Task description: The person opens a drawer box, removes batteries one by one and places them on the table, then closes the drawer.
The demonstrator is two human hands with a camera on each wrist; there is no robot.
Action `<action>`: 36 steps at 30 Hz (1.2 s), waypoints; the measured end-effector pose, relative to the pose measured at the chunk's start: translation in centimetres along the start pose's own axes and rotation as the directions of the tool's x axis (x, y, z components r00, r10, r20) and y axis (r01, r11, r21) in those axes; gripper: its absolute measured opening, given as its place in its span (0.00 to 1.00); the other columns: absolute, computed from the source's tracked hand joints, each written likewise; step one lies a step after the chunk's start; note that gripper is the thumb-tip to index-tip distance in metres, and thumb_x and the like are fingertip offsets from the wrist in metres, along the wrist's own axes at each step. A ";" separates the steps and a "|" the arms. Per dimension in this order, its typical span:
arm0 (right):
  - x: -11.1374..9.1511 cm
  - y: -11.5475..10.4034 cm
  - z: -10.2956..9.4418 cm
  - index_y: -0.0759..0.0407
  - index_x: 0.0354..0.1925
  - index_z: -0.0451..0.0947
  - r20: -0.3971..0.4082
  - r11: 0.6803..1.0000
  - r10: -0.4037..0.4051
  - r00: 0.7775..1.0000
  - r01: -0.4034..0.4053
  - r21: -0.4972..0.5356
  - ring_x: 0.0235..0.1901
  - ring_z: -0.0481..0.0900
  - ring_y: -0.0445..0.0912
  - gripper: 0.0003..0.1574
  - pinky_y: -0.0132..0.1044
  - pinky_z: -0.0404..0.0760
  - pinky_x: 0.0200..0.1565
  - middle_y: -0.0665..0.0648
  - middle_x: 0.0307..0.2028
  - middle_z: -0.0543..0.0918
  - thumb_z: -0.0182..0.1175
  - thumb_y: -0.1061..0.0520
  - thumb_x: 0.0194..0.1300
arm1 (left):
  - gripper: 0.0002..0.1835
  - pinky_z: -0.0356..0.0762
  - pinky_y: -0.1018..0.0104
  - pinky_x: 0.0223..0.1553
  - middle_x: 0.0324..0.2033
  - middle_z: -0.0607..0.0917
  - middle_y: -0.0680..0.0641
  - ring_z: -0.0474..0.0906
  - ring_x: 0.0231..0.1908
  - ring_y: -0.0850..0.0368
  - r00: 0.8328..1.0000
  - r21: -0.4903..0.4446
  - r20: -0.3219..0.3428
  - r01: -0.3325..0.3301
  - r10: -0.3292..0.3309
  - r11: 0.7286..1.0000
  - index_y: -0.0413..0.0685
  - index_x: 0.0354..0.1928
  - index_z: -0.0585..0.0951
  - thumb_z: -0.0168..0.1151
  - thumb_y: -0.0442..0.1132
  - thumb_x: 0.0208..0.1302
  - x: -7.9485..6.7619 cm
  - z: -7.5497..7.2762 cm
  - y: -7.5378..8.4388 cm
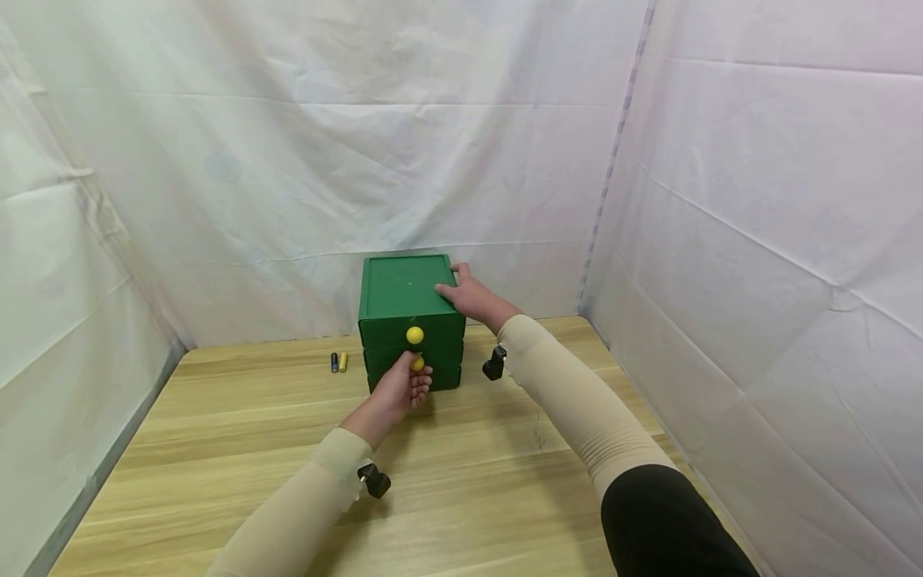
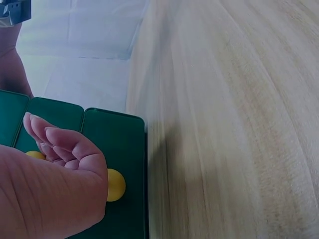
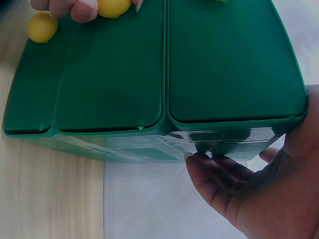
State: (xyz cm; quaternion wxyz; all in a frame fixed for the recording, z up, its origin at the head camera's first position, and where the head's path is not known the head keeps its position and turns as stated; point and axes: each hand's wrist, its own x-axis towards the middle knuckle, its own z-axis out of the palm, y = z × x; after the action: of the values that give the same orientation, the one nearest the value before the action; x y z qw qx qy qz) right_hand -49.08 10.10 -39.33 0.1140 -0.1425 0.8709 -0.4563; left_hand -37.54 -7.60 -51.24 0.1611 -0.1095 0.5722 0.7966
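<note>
Green drawer cabinet [image 1: 405,290] sits at back of wooden table [image 1: 238,449], near the curtain [image 1: 288,176]; all drawer fronts look flush. Left hand [image 1: 395,391] has thumb and index finger closed around the middle yellow knob [image 1: 417,364], other fingers loosely curled. Right hand [image 1: 479,300] spread wide over the right edge, thumb on top, fingertips against the side, bracing rather than clutching. Step in hand seems to be getting purchase on the middle drawer; next move likely calls for a straight pull with the right steadying. Two batteries [image 1: 343,362] lie left of cabinet, untouched
</note>
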 end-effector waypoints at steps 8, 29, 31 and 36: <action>0.1 0.1 0.2 0.50 0.79 0.37 -0.005 1.000 -0.004 1.000 0.004 -0.002 0.67 0.68 0.56 0.47 0.54 0.69 0.66 0.66 0.69 0.66 0.50 0.39 0.78 | 0.24 0.72 0.67 0.33 0.28 0.79 0.51 0.73 0.28 0.59 1.000 0.009 -0.009 -0.002 0.002 1.000 0.42 0.40 0.80 0.52 0.58 0.72 0.0 -0.1 -0.2; 0.4 0.3 0.2 0.50 0.79 0.36 -0.004 1.000 -0.003 1.000 0.003 -0.006 0.70 0.65 0.55 0.48 0.53 0.67 0.67 0.65 0.72 0.62 0.50 0.38 0.77 | 0.24 0.68 0.66 0.35 0.28 0.76 0.52 0.70 0.29 0.59 1.000 0.045 -0.001 -0.023 0.023 0.999 0.40 0.43 0.79 0.50 0.57 0.73 -0.9 0.1 -0.5; 0.3 0.3 0.2 0.50 0.79 0.37 -0.007 1.000 -0.008 1.000 0.008 0.002 0.70 0.65 0.55 0.48 0.54 0.67 0.67 0.65 0.72 0.62 0.51 0.38 0.77 | 0.24 0.68 0.66 0.34 0.28 0.76 0.52 0.70 0.28 0.59 1.000 0.048 0.000 -0.021 0.021 0.999 0.41 0.42 0.79 0.50 0.57 0.72 -0.9 0.1 -0.5; 0.4 0.3 0.2 0.48 0.79 0.36 -0.007 1.000 0.009 1.000 -0.009 -0.001 0.70 0.65 0.54 0.48 0.53 0.67 0.67 0.64 0.73 0.62 0.50 0.38 0.77 | 0.24 0.70 0.67 0.32 0.26 0.77 0.52 0.70 0.27 0.59 1.000 0.051 0.011 -0.020 0.020 0.999 0.41 0.41 0.80 0.51 0.57 0.71 -0.9 0.0 -0.8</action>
State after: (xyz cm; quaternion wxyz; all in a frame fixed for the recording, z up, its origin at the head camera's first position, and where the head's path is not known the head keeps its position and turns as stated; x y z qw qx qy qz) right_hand -49.40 9.99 -39.73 0.1131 -0.1369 0.8721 -0.4559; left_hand -36.46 -7.52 -51.60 0.1589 -0.0954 0.5925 0.7839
